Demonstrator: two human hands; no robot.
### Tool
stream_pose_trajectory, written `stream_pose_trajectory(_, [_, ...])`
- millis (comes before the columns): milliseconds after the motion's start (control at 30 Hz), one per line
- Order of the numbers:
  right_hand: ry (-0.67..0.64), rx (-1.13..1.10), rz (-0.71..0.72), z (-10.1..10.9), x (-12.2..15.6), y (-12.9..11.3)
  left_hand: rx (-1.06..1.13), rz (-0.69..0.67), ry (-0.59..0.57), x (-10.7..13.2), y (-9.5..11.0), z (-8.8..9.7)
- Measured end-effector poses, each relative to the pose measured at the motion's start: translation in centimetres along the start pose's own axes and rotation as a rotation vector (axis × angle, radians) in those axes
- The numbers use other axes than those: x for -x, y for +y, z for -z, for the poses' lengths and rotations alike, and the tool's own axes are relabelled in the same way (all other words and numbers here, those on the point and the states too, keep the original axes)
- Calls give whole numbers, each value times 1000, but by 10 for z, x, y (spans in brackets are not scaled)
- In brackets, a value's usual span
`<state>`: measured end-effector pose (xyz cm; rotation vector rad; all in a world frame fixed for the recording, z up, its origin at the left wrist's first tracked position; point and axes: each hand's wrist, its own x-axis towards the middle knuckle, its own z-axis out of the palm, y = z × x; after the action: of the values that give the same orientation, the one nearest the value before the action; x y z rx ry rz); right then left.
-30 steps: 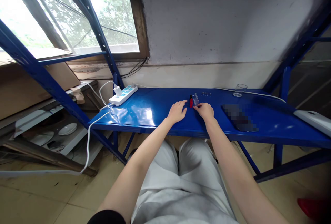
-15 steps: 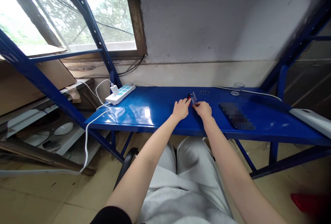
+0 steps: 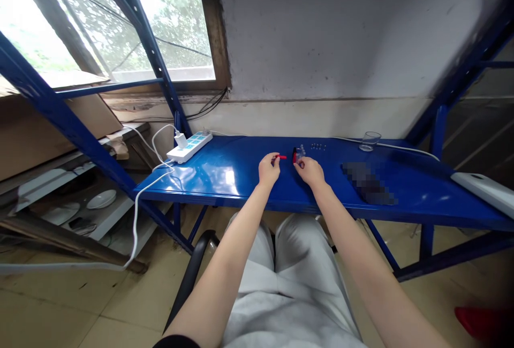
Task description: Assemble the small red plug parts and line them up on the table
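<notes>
My left hand [image 3: 269, 169] pinches a small red stick-like piece [image 3: 282, 157], which points right, just above or on the blue table. A short gap to the right, my right hand [image 3: 311, 170] is closed, its fingertips at the lower end of a small red and black piece [image 3: 295, 154]. Against that piece's right side is a clear, knobbly plastic part [image 3: 301, 150], partly behind my right fingers. Several tiny shiny bits [image 3: 318, 146] lie in rows behind my right hand. The pieces are too small to name.
The blue table [image 3: 241, 176] carries a white power strip [image 3: 188, 148] at left, with a plug and cable. To the right are a blurred dark flat object [image 3: 367, 183], a clear glass [image 3: 369, 142] and a white object [image 3: 484, 190] at the edge. Blue posts frame both ends.
My left hand has moved left, away from the red and black piece, and now carries a red stick-like piece. The right fingertips have shifted slightly left onto the red and black piece.
</notes>
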<state>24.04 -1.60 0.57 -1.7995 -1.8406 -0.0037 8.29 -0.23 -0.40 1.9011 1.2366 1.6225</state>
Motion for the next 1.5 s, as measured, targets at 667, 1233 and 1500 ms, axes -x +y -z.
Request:
stream_pose_trajectory(667, [-78,201,184,-2,4,-14,-12,-133,-27,2,9,3])
stream_pose_trajectory(1233, [-4,-53,205,-3,5,-16,-73,-132,-200,4,10,1])
stream_pose_trajectory(1500, [16,-105,263,-3,5,-16,30,16,-129,1,3,-1])
